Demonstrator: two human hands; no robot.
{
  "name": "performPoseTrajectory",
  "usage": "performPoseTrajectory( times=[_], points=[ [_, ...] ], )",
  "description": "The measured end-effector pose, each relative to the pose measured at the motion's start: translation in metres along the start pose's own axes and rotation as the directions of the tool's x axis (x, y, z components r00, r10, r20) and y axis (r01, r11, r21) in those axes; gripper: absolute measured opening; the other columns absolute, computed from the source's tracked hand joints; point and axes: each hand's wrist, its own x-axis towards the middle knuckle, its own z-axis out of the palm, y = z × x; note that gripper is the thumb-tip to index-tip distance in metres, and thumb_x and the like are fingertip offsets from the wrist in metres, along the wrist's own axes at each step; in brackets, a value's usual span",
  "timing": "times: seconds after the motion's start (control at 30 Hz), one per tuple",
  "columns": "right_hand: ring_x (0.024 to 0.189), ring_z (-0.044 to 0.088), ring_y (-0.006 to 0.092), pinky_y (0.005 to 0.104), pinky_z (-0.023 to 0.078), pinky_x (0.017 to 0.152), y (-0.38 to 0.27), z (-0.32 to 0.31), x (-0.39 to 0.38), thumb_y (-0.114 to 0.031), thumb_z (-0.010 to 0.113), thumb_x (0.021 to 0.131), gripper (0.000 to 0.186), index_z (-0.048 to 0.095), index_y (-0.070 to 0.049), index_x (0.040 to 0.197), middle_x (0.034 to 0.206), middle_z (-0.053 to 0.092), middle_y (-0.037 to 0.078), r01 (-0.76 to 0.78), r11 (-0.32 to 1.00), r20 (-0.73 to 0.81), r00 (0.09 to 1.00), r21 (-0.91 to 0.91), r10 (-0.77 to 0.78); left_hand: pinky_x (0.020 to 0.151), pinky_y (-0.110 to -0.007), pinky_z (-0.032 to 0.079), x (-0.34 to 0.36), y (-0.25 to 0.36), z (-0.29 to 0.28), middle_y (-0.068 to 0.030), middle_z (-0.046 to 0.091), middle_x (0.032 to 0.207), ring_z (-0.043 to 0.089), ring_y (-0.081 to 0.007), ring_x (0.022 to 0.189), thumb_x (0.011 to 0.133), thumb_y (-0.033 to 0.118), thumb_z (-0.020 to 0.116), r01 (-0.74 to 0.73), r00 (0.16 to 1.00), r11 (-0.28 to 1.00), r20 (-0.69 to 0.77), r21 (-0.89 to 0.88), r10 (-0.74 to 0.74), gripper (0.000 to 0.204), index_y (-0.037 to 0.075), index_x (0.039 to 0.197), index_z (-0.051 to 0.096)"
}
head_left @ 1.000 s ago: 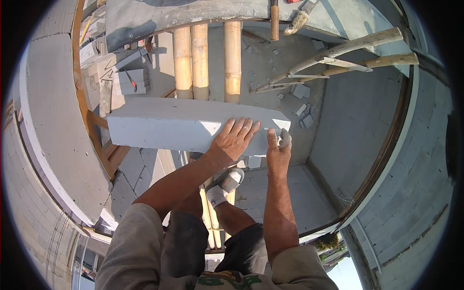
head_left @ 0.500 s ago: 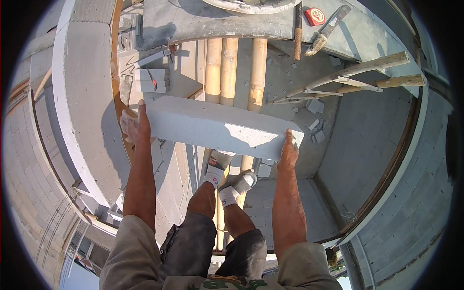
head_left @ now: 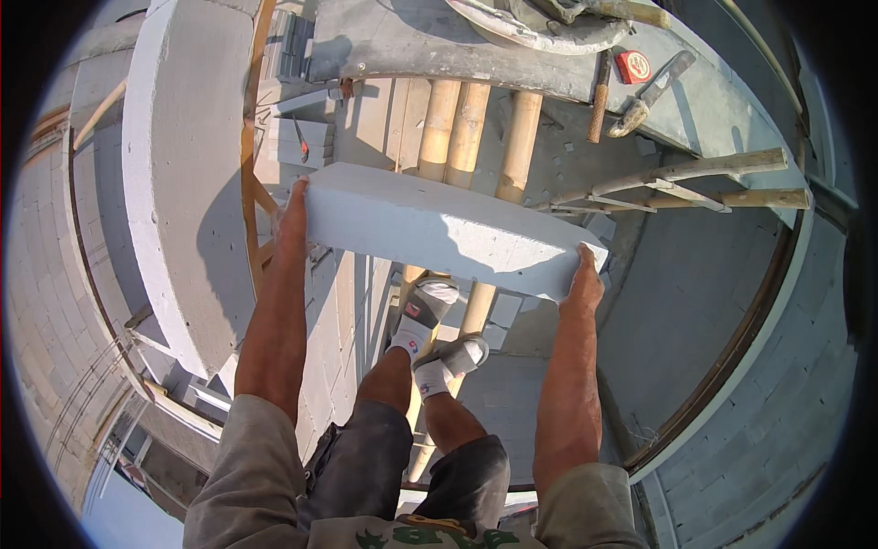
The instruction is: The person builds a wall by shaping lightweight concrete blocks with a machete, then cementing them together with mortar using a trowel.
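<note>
A long pale-grey lightweight concrete block (head_left: 402,215) is held crosswise in front of me, above the bamboo poles (head_left: 455,128). My left hand (head_left: 294,203) presses on its left end; the thumb shows at the top corner and the other fingers are mostly hidden. At the other end my right hand (head_left: 585,277) grips the lower corner, thumb on the near face. The block tilts a little, its right end nearer me. Sunlight falls on the right part of that face, and the rest is in shade.
My sandalled feet (head_left: 434,306) stand on the poles, with a lower level beneath. A block wall (head_left: 187,165) rises at left. On the far ledge (head_left: 402,50) lie a red tape measure (head_left: 633,67), a large knife (head_left: 654,91) and a white basin (head_left: 549,41). A wooden ladder (head_left: 695,178) juts in at right.
The view has swung, so the surroundings and block appear farther right. My left hand's fingers, earlier spread beside the block's end, are now mostly out of sight against it.
</note>
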Motion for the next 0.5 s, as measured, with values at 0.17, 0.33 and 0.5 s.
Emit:
performPoseTrajectory(
  times=[0.17,0.33,0.5],
  points=[
    [0.096,0.059,0.0217,0.0327,0.045,0.087,-0.057,0.039,0.000,-0.036,0.071,0.076,0.061,0.059,0.010,0.114,0.111,0.061,0.012,0.078,0.996,0.040,0.996,0.032,-0.080,0.098,-0.036,0.041,0.058,0.033,0.018,-0.0228,0.058,0.122,0.056,-0.0291,0.112,0.077,0.065,0.058,-0.128,0.992,0.990,0.013,0.053,0.128,0.090,-0.013,0.122,0.053],
    [0.099,0.059,0.0243,0.0338,0.044,0.087,-0.089,0.065,0.032,-0.048,0.064,0.080,0.072,0.055,0.011,0.120,0.115,0.059,0.015,0.243,0.969,0.030,0.970,-0.053,-0.241,0.106,-0.039,0.033,0.047,0.067,0.066,-0.0268,0.051,0.131,0.047,-0.0355,0.126,0.077,0.077,0.044,-0.259,0.935,0.819,-0.079,0.511,0.345,0.102,-0.010,0.130,0.047],
    [0.114,0.055,0.0305,0.0357,0.042,0.096,-0.084,0.066,0.060,-0.075,0.045,0.082,0.095,0.051,0.009,0.126,0.123,0.058,0.020,0.234,0.855,0.005,0.965,-0.463,-0.261,0.107,-0.044,0.032,0.056,0.072,0.065,-0.0260,0.046,0.136,0.044,-0.0375,0.128,0.080,0.080,0.034,-0.416,0.810,0.622,-0.041,0.664,0.585,0.104,-0.005,0.139,0.035]
  ],
)
